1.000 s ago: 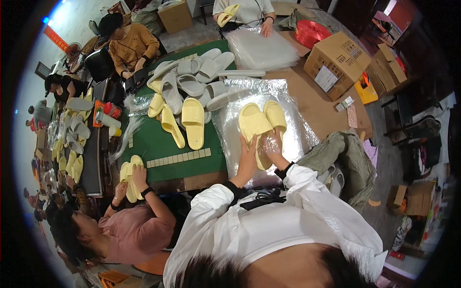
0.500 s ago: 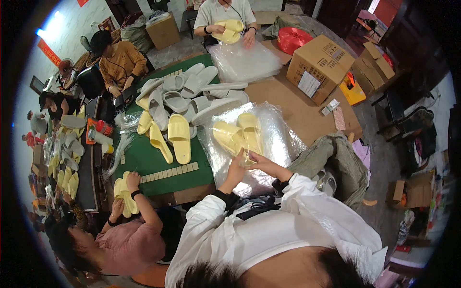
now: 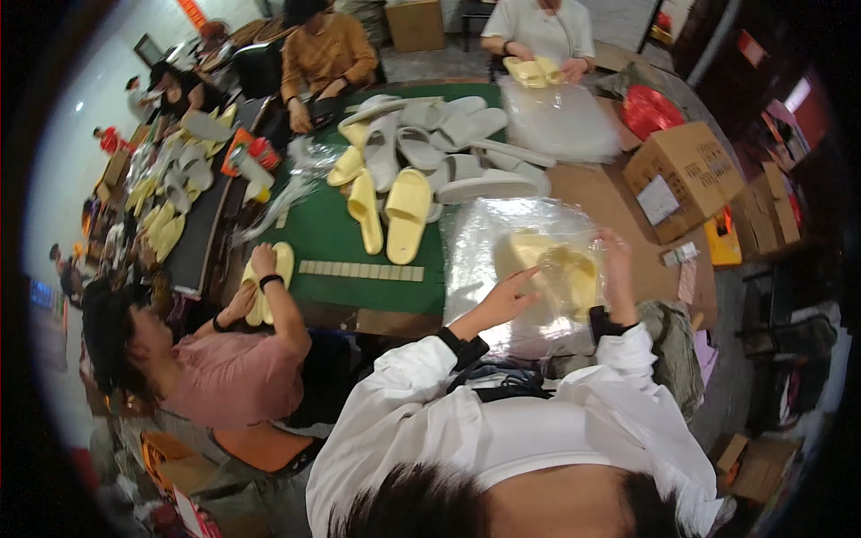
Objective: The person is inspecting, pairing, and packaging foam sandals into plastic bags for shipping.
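On the shiny clear film (image 3: 468, 242) before us lies a pair of yellow slippers (image 3: 529, 246), covered by clear plastic. Over its left side our left hand (image 3: 504, 303) reaches with fingers loosely parted, grasping nothing we can see; at its right, our right hand (image 3: 617, 267) is blurred, and we cannot tell whether its fingers pinch the plastic. Farther left, grey slippers (image 3: 380, 160) heap on the green mat (image 3: 314, 235); rightward, a carton (image 3: 689, 175) stands on the table (image 3: 592, 190).

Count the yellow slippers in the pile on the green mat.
4 visible: the rightmost slipper; a second slipper just left of it; a third slipper beyond that, farther left; a fourth slipper partly under grey slippers. More may be hidden.
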Demonstrator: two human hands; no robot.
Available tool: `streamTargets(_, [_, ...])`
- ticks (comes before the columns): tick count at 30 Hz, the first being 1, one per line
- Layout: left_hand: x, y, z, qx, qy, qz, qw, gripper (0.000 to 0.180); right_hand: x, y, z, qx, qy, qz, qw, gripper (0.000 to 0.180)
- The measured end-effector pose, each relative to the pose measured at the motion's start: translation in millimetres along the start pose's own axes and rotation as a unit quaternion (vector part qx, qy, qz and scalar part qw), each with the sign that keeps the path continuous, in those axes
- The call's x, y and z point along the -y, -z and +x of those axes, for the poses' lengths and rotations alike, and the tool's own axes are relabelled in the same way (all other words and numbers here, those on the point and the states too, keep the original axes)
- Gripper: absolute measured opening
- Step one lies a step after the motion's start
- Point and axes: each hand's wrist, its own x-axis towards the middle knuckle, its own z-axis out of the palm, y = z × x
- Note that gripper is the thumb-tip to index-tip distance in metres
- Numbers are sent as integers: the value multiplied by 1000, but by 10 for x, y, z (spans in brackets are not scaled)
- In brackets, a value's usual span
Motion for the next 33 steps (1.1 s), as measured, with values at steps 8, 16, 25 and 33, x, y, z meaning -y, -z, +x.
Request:
streamTargets(8, [647,858,-223,-101,72,26,992,34,188,478,582,-45,105,-171,979,27])
streamTargets(16, [941,1681,-251,-202,163,-60,964,52,-606,-156,-38,-131,-47,-246,959,29])
streamTargets(25, [1465,2784,32,-306,232,-478,790,51,-902,-1839,-1399,290,-51,-517,804,54])
streamTargets(33, [1354,3211,348,-250,262,-658,661,68,-1150,-1966,-1545,326,-45,-542,773,72])
